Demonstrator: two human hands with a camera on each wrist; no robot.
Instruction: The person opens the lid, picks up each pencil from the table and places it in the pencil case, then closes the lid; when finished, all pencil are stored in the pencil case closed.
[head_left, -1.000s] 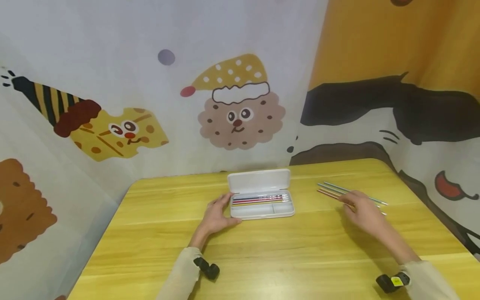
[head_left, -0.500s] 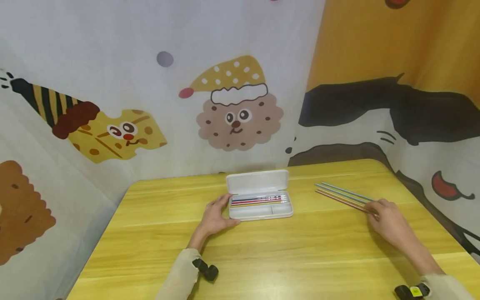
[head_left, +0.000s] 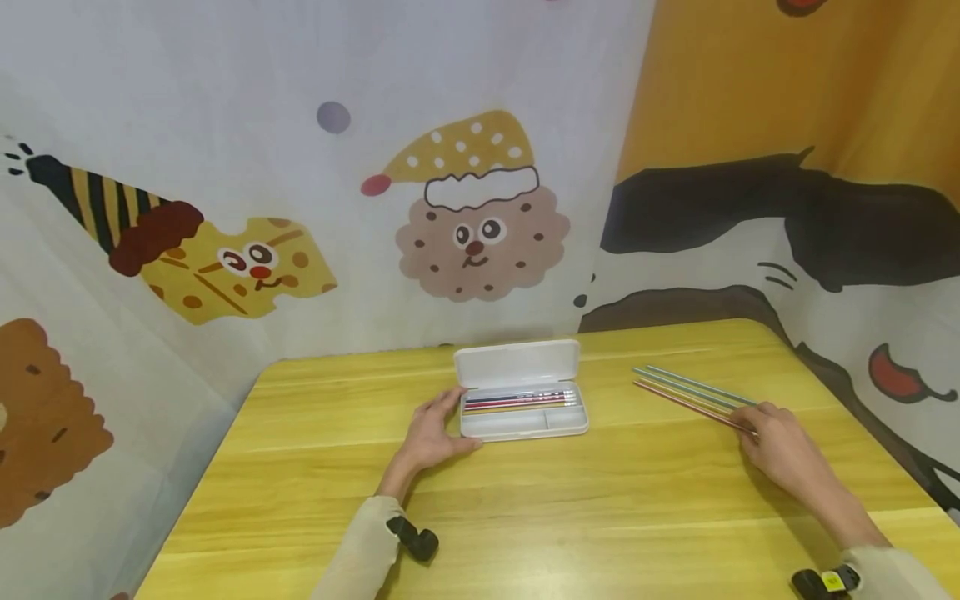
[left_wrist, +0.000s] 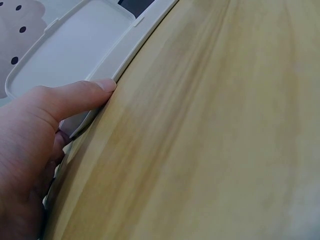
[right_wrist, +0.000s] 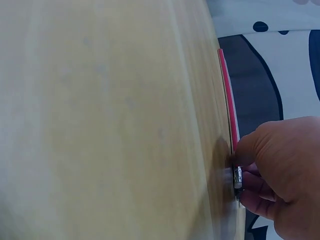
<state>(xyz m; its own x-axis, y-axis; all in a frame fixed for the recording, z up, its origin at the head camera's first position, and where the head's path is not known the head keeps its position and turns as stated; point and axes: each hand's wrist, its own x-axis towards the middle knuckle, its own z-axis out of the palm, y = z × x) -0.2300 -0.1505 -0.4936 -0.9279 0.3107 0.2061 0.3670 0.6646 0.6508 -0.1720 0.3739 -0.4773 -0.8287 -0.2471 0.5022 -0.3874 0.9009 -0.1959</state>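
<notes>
White pencil case point(head_left: 502, 423) is parked on the bench point(head_left: 562, 517), lid point(head_left: 517, 363) up, a few pencils point(head_left: 513, 402) laid in the back compartment. Its left end's gripped by the left hand point(head_left: 431, 437), thumb at the front edge. Off right, a red pencil point(right_wrist: 227, 95) is pinched near its eraser by the right hand point(head_left: 783, 446), with bluish pencils point(head_left: 697, 384) just beside it.

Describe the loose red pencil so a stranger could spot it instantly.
On the yellow table, look right of the open white case, to the pencils at the right hand. The red pencil lies nearest the person, its colour setting it apart from the bluish ones.
</notes>
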